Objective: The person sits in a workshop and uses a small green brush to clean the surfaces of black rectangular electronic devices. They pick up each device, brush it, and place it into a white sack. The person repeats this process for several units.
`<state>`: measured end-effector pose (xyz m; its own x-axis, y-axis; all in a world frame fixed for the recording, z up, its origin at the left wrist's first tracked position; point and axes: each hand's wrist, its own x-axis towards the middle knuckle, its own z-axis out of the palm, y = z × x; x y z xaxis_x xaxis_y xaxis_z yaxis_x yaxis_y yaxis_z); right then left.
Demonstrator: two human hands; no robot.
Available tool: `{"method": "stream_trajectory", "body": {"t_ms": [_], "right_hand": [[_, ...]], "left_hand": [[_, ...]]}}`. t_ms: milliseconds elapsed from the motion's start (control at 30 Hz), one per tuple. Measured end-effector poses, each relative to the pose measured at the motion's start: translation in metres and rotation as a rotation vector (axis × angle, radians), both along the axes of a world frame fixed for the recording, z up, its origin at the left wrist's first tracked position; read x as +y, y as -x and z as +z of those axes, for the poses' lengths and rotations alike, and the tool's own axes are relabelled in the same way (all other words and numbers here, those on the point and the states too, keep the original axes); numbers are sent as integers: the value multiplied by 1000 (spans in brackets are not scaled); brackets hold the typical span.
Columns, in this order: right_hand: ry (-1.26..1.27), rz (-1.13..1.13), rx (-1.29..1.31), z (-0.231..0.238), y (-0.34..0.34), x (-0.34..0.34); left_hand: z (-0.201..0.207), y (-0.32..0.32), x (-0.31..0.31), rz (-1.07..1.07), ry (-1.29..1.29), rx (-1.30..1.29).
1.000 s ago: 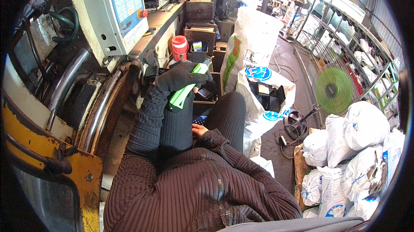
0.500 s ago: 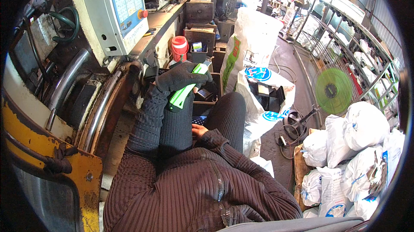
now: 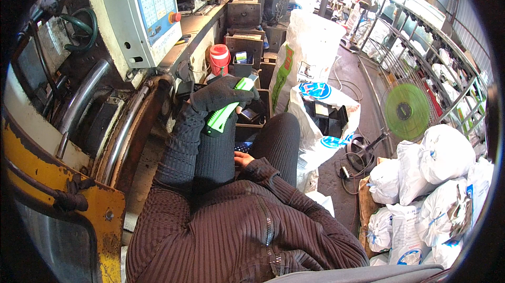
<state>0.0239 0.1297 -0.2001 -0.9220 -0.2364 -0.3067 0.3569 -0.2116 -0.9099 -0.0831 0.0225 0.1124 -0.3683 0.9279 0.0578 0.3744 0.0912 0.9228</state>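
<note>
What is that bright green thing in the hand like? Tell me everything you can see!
The bright green piece is long and narrow and looks like plastic. Small marks, maybe ridges, show near its lower end, but they are too small to tell. It slants from upper right to lower left, above the left thigh. The gloved left hand grips it, hiding its middle. I can't tell whether it touches the leg.

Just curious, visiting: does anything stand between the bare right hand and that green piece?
Partly, in this view: the left thigh lies between the right hand and the green piece, which the left hand holds.
</note>
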Motion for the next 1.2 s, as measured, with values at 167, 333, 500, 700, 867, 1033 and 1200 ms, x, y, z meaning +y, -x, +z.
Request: {"method": "stream_trajectory", "body": {"t_ms": [167,333,500,700,867,1033,1200], "right_hand": [[-83,5,106,-3,1,4],[20,-27,22,-5,1,0],[32,-34,-7,6,-4,-2],[-208,114,309,-7,-1,8],[50,35,-23,26,-8,2],[-211,120,278,22,-12,6],[96,-23,-107,25,-9,-1]], "left_hand": [[3,-4,1,18,0,54],[-3,0,1,20,-54,83],[4,-6,-2,19,-35,127],[6,-7,-1,2,-50,93],[11,-11,-1,10,-15,4],[6,-7,-2,19,-14,-3],[5,-9,-1,19,-38,-58]]}}
